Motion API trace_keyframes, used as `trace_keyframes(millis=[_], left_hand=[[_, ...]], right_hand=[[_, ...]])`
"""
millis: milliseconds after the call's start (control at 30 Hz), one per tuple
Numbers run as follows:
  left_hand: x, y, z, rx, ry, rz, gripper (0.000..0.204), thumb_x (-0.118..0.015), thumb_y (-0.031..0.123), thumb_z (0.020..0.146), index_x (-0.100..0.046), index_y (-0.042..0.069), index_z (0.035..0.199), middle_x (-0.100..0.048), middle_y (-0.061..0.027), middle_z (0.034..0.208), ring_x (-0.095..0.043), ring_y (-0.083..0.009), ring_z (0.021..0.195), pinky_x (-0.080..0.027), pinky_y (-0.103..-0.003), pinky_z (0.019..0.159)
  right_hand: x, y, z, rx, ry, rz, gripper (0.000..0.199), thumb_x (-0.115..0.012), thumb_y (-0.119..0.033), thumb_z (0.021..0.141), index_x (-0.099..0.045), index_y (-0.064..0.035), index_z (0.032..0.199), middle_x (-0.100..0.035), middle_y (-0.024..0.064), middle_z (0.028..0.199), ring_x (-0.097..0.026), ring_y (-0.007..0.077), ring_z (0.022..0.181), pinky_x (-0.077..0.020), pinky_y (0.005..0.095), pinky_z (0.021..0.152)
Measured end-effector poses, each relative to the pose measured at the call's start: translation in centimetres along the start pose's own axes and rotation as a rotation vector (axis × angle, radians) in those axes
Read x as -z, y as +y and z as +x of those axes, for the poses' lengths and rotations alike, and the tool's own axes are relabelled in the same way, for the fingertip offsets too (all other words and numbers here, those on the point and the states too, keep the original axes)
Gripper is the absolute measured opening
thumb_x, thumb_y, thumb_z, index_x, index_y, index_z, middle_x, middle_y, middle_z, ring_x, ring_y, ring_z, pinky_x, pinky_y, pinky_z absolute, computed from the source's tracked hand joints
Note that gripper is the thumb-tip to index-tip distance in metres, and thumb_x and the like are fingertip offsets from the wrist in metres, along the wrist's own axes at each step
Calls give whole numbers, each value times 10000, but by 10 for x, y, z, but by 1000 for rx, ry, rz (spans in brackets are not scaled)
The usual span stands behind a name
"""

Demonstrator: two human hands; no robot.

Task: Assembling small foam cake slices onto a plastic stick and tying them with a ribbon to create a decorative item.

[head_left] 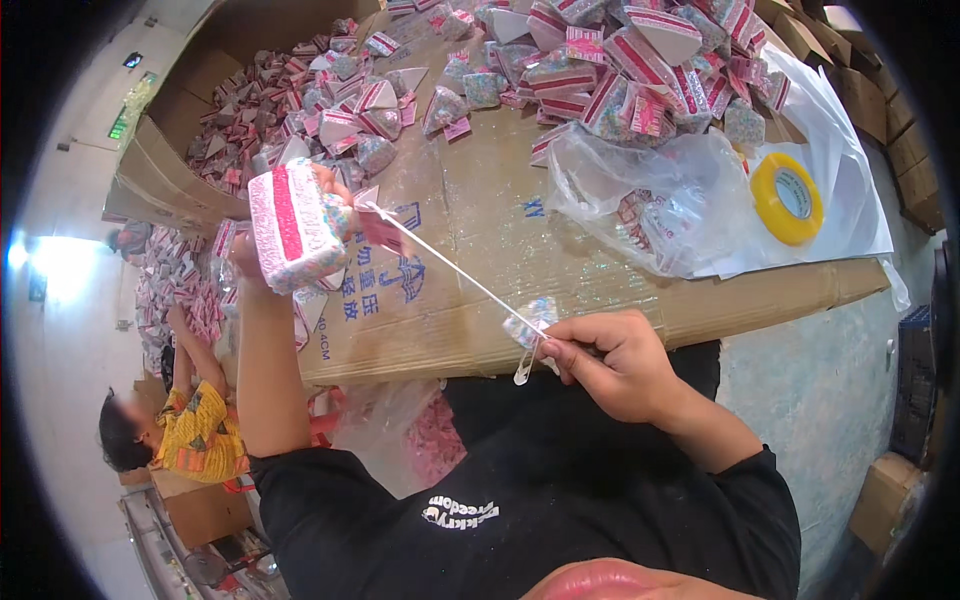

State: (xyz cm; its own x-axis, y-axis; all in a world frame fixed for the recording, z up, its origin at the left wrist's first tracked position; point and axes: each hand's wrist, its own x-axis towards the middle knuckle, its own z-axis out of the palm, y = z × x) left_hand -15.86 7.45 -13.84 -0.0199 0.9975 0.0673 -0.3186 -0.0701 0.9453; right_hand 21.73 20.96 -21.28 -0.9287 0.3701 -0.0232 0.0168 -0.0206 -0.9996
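My left hand (328,180) is closed around a cake-slice-shaped ornament (290,222), white and glittery with a red band, raised over the cardboard. Much of that hand is hidden behind it. A pink tag (382,230) hangs at the ornament's right side. From there a white cord (455,267) runs taut, down and right, to my right hand (625,368), whose thumb and forefinger pinch its end. A small glittery piece (530,320) and a pale safety pin (523,367) hang at those fingertips; how they join the cord is unclear.
Many similar cake-slice ornaments (650,60) are heaped on the cardboard (470,200), more in a large box (165,165) at far left. A clear plastic bag (640,200) and a yellow tape roll (787,198) on white paper (840,150) lie right. Another person (205,430) works at left.
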Motion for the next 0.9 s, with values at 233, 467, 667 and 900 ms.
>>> trace_keyframes(millis=[233,467,667,900], left_hand=[[-15,-21,1,-37,-15,-121,842,-857,469,633,-462,-24,1188,-553,-182,1140,-602,-272,1006,-516,-368,876],[-75,-48,-14,62,33,292,658,-759,295,791,-513,-38,1303,-602,-146,1255,-583,-240,1170,-453,-373,997],[49,-61,-81,652,716,2068,625,-777,348,804,-538,31,1286,-589,-187,1174,-552,-356,1124,-449,-421,975],[80,-70,-98,761,746,1872,746,-874,363,656,-558,59,1259,-540,-210,1283,-574,-394,1150,-496,-474,953]], right_hand=[[5,5,-1,34,54,-2,148,-591,-62,970,-715,19,978,-648,30,709,-569,67,617,-444,228,569],[11,7,5,74,277,100,127,-607,-48,952,-717,5,985,-687,34,739,-575,68,635,-452,239,577],[20,-5,12,120,286,46,107,-611,-18,952,-697,44,968,-670,37,751,-558,67,630,-454,224,581],[28,-7,10,133,327,85,127,-588,-28,982,-694,42,983,-612,0,710,-493,37,578,-365,187,513]])
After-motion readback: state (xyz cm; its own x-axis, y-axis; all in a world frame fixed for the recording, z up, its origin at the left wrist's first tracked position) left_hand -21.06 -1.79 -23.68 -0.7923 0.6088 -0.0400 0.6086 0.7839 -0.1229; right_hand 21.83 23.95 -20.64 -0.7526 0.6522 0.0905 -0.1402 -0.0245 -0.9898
